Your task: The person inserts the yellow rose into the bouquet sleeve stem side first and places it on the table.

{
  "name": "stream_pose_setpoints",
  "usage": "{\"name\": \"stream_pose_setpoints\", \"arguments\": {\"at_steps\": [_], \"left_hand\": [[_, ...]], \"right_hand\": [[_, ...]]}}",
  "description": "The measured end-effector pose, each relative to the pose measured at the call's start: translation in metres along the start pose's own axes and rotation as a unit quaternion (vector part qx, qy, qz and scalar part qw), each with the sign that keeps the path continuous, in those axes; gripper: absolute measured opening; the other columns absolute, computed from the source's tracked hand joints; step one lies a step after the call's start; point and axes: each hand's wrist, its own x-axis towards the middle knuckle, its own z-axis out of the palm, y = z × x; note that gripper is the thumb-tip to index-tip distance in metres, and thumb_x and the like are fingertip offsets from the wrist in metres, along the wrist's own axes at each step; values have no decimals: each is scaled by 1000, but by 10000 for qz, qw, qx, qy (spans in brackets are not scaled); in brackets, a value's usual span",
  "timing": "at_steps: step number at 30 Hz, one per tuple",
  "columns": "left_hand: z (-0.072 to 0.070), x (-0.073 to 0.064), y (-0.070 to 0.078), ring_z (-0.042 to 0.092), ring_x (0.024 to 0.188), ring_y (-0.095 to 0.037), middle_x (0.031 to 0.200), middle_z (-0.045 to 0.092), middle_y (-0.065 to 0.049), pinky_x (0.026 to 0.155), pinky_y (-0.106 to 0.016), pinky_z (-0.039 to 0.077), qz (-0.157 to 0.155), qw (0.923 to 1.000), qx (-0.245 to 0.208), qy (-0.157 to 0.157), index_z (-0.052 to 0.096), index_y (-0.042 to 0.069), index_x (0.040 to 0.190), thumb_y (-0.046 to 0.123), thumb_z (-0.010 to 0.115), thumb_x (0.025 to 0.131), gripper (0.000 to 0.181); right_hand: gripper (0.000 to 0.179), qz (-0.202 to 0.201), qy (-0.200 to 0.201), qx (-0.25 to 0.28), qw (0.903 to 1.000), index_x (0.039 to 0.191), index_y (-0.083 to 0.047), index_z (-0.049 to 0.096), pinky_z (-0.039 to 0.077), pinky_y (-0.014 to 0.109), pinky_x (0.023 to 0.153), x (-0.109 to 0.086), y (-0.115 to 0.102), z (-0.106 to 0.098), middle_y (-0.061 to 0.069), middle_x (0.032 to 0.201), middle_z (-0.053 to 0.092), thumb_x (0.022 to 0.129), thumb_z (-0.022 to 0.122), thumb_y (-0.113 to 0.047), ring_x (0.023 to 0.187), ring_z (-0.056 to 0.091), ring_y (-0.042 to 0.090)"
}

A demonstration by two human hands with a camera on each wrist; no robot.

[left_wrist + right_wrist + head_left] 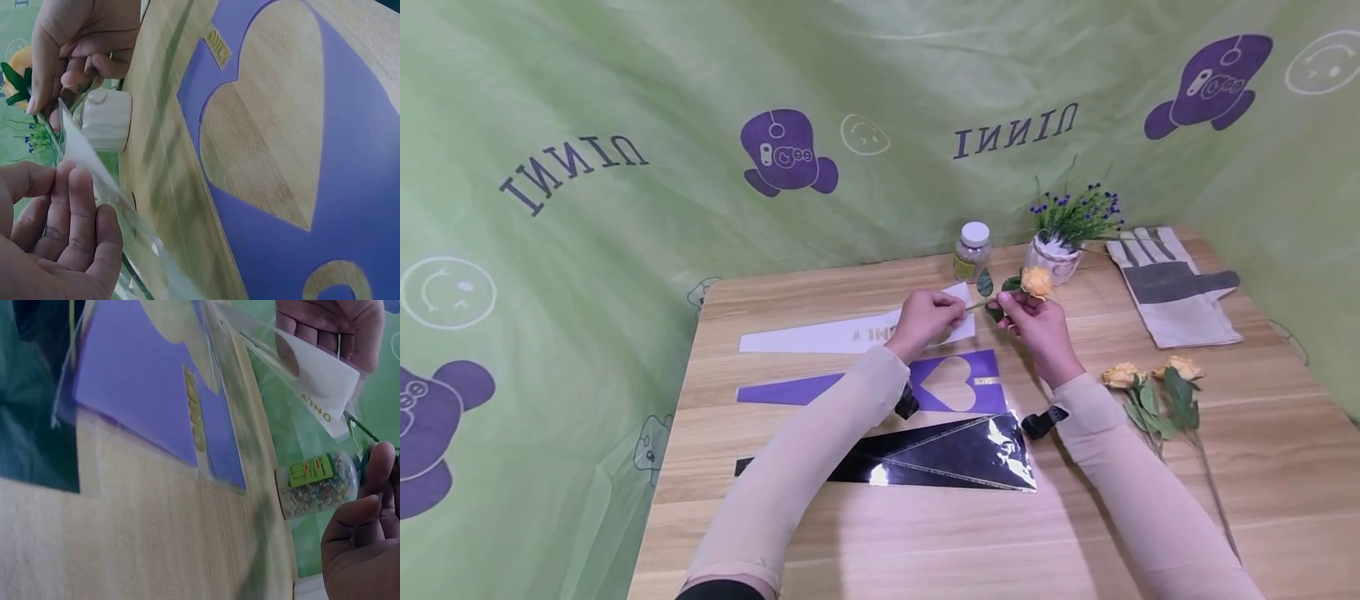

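Left fingers [81, 209] pinch the white sleeve [820, 336] near its mouth; right fingers [42, 81] grip the rose stem [362, 427]. We should feed straight, leaves [985, 282] tucked.

At the far side, a white-capped jar of multicoloured granules [968, 263] stands left of a purple-flowered potted plant [1075, 218]; a grey-and-white glove [1172, 287] lies right, green curtain [700, 67] behind.

From my remote seat, I see the left hand [59, 240] pinching a clear-edged sleeve [100, 165] near its fingertips. Above those fingers, the right hand [84, 47] holds a yellow flower [17, 70] by its stem [45, 125]. Beyond both stands a white pot [107, 122]; right of the fingers lies a purple sheet [356, 125] (worktop [156, 147] grain shows through its heart-shaped window [269, 119]).
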Motion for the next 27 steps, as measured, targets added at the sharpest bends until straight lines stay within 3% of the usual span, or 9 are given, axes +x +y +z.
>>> {"name": "stream_pose_setpoints", "arguments": {"at_steps": [7,12,21,27], "left_hand": [[1,0,0,70,75,-11,79,74,6,76,-25,53,-20,9998,-171,76,80,9,96,14,77,87,11],[2,-2,-2,71,73,-13,79,74,6,69,-26,55,47,9995,-271,138,80,8,96,13,77,87,11],[1,-5,2,70,72,-12,77,73,5,67,-25,53,222,9993,-235,163,81,8,94,14,74,90,9],[0,-9,5,69,72,-12,76,73,5,67,-25,52,237,9994,-172,156,79,4,101,15,73,93,16]], "right_hand": [[23,-249,-324,-261,9988,108,-4,67,49,24,59,-1,0,2,4,94,76,97,71,-24,64,65,14],[28,-277,-299,-475,9980,110,-1,66,50,25,61,-3,3,6,9,96,75,98,70,-26,65,64,14],[33,283,25,-687,9972,108,-5,66,48,23,60,-4,9,16,-6,81,66,93,76,-33,68,57,12],[41,650,16,-859,9942,112,-8,65,43,29,68,-4,12,21,-6,87,59,91,77,-40,76,49,12]]}}
